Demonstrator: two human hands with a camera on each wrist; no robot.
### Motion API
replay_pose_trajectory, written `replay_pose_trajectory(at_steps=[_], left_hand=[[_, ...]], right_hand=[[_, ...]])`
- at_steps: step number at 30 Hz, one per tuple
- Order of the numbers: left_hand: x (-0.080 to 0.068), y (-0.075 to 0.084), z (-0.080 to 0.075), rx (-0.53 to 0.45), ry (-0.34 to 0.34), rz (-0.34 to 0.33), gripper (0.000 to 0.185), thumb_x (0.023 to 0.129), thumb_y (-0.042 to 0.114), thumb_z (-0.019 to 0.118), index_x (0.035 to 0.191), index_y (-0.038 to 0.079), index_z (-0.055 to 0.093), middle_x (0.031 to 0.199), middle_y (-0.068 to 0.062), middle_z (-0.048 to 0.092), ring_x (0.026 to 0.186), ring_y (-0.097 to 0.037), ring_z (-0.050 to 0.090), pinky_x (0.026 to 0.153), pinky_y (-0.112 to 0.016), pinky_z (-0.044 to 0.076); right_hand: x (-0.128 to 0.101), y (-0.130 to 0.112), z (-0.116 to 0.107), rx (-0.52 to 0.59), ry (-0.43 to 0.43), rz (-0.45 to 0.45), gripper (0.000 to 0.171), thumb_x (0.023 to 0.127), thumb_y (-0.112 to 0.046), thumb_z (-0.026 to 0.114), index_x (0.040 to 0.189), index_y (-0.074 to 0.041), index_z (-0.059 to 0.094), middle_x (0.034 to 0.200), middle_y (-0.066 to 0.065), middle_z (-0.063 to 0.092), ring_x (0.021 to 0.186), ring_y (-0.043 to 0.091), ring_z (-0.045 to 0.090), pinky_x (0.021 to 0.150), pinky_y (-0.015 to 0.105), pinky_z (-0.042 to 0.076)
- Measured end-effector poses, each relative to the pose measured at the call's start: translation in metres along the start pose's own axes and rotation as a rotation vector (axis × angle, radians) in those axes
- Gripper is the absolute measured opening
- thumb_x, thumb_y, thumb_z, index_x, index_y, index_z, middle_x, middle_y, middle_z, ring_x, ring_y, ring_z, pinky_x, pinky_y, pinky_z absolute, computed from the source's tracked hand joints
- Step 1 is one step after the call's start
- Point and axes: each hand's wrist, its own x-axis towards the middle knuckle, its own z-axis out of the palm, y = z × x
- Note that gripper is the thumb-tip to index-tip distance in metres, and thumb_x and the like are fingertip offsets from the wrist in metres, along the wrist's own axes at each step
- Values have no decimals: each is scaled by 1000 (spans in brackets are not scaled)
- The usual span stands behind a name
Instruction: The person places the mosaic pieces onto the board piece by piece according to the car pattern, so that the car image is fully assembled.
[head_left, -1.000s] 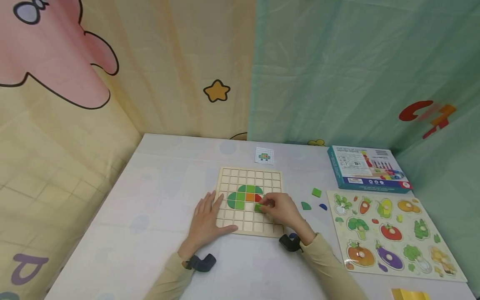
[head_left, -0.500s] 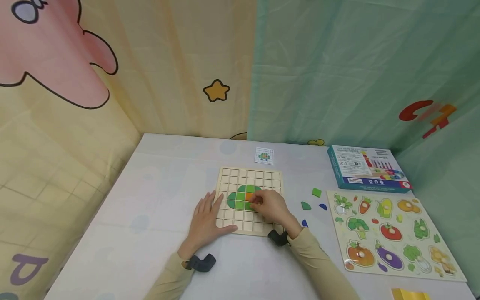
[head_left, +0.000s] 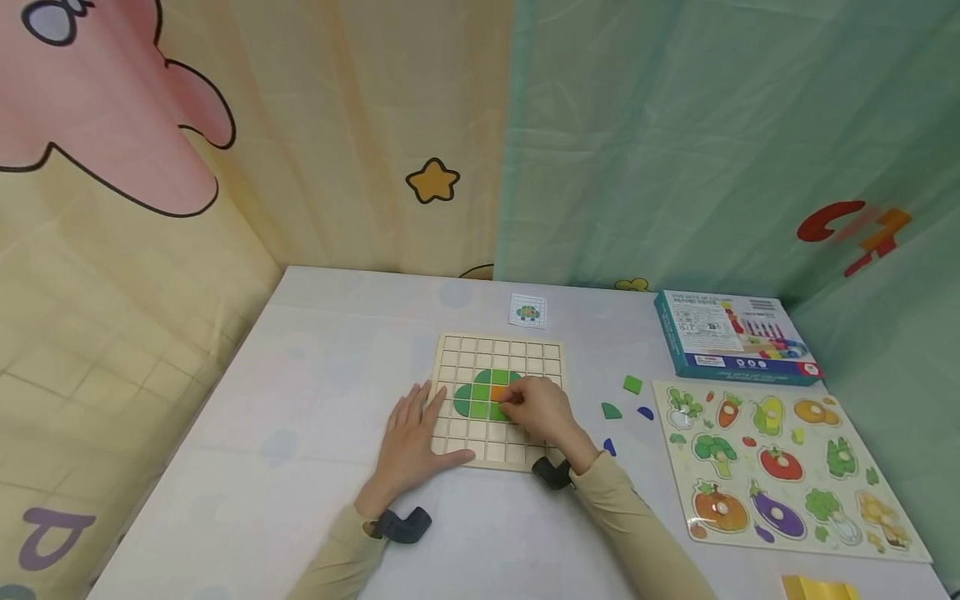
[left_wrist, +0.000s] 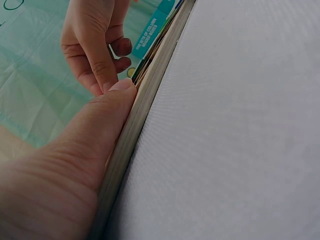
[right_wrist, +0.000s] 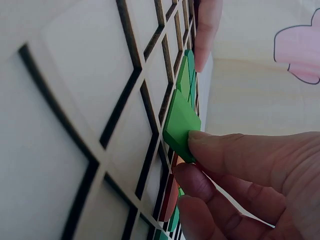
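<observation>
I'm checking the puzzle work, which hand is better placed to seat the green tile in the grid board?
Right: the right hand already pinches the green tile against the grid board, while the left hand lies flat at the board's edge.

Green square tile [right_wrist: 180, 124], tilted on edge, over wooden grid board [head_left: 459, 433], beside placed green tiles [head_left: 474, 402]

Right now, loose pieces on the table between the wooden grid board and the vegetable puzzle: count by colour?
Green: 2, the light green square piece and the dark green quarter-round piece
Blue: 2, the upper blue curved piece and the lower blue curved piece
Total: 4
</observation>
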Motion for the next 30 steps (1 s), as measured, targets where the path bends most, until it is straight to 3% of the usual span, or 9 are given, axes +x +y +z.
replay_pose_trajectory(at_steps=[17, 30], left_hand=[[0, -1, 1, -5, 7, 8, 107, 71, 67, 68, 150, 8, 27, 154, -18, 19, 142, -31, 8, 113, -46, 8], [-1, -1, 2, 4, 12, 13, 107, 71, 69, 66, 149, 7, 28, 153, -18, 20, 142, -32, 9, 113, -47, 9]], right_hand=[[3, 0, 0, -65, 5, -3, 8, 79, -17, 78, 74, -16, 71, 69, -8, 61, 64, 9, 55, 54, 27, 45], [0, 2, -1, -29, -35, -5, 11, 78, -18, 78, 73, -16, 69, 66, -10, 58, 60, 7, 52, 54, 27, 43]])
